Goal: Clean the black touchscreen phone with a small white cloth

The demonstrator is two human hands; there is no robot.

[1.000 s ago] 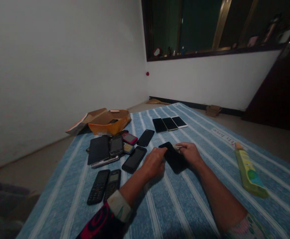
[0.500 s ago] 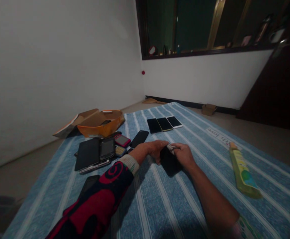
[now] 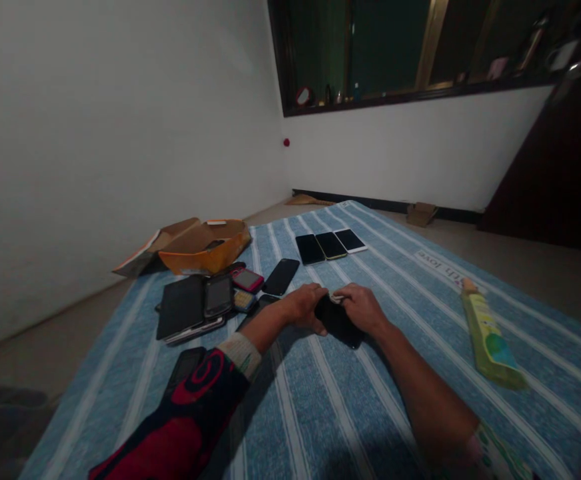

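Observation:
A dark phone (image 3: 341, 323) is tilted above the striped cloth, between my two hands. My left hand (image 3: 304, 307) grips its far left end, thumb on the near side and fingers behind. With bent fingers, my right hand (image 3: 363, 307) presses a small pale cloth (image 3: 338, 299) against the phone's upper edge; most of that cloth is hidden under the fingers. Beyond my hands, three phones lie side by side: a black one (image 3: 310, 249), a gold-edged one (image 3: 331, 245) and a white one (image 3: 351, 241). Another black phone (image 3: 281, 277) lies just past my left hand.
Left of my hands is a pile of old devices with a black tablet-like slab (image 3: 181, 307) and a pink phone (image 3: 247, 279). Behind it sits an open orange cardboard box (image 3: 205, 260). A bottle of yellow-green liquid (image 3: 493, 343) lies at the right. Another dark phone (image 3: 183, 370) lies beside my left sleeve.
The held phone has been tipped so its face shows narrower. My left hand has shifted slightly left along it, and my right hand keeps the cloth at its upper edge.

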